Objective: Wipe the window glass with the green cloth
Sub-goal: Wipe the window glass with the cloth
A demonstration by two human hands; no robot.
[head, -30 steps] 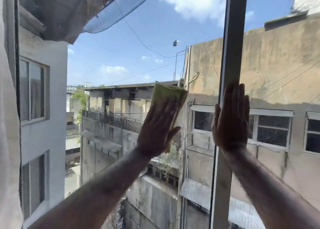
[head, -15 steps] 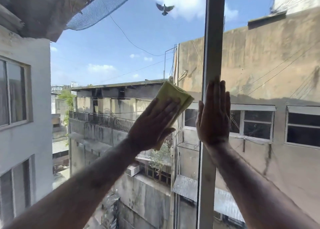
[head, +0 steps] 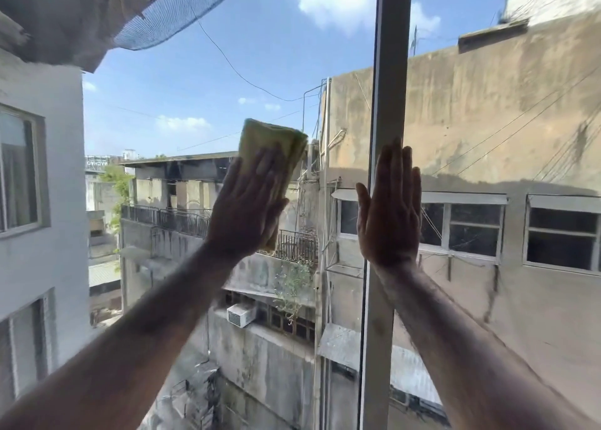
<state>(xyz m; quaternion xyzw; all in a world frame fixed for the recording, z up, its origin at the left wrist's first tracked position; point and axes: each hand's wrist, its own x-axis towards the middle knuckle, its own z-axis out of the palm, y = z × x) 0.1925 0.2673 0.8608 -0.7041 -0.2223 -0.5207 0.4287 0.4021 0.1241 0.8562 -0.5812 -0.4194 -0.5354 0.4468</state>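
The folded green cloth (head: 271, 149) is pressed flat against the window glass (head: 182, 81) by my left hand (head: 247, 208), palm on its lower part, fingers spread upward. The cloth's top edge sticks out above my fingertips. My right hand (head: 392, 211) lies flat and open, fingers together and pointing up, over the grey vertical window frame bar (head: 390, 55) to the right of the cloth. It holds nothing.
The frame bar splits the window into a left pane and a right pane (head: 504, 120). Through the glass are concrete buildings, a white wall with windows (head: 39, 175) at left, a dark net (head: 175, 6) overhead and sky.
My left hand has slid the cloth up and to the left across the glass, now more upright. The right hand stays on the frame bar. The bird seen earlier is gone.
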